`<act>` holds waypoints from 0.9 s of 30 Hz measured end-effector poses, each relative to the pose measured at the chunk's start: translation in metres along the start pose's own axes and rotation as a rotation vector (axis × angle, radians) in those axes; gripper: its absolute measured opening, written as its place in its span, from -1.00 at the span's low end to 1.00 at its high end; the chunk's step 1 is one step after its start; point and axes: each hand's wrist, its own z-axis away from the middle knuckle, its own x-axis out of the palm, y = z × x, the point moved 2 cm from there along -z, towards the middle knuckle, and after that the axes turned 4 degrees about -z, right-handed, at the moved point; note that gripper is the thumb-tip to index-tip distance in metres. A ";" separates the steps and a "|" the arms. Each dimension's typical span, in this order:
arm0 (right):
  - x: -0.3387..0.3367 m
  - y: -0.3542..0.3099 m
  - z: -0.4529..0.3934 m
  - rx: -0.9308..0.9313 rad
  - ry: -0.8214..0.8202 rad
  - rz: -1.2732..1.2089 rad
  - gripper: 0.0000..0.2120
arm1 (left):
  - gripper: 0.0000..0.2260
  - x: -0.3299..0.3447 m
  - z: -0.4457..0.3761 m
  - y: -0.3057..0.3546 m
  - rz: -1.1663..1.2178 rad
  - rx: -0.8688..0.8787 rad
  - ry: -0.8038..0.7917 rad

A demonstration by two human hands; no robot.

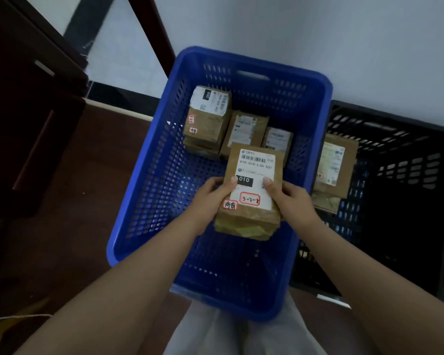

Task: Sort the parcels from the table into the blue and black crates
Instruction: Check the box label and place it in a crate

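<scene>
A dark wooden cabinet (34,119) stands at nine o'clock. The left hand (210,198) and right hand (292,201) each clasp a side of a brown parcel (251,201), thumbs on its label, above the blue crate (149,175), which holds three parcels (208,119) toward twelve o'clock. At three o'clock the black crate (408,175) holds another parcel (335,165).

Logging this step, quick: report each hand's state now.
Left hand: grips the brown parcel by its left edge.
Right hand: grips the same parcel by its right edge.
</scene>
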 end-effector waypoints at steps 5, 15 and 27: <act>0.004 -0.011 -0.065 -0.017 0.063 0.058 -0.55 | -0.64 -0.002 -0.061 0.023 -0.134 0.068 -0.035; 0.012 -0.037 -0.198 -0.137 0.204 0.103 -0.60 | -0.51 -0.021 -0.182 0.068 -0.739 0.366 0.195; 0.039 -0.018 -0.269 -0.093 0.226 0.101 -0.58 | -0.38 -0.055 -0.224 0.058 -1.304 0.213 0.250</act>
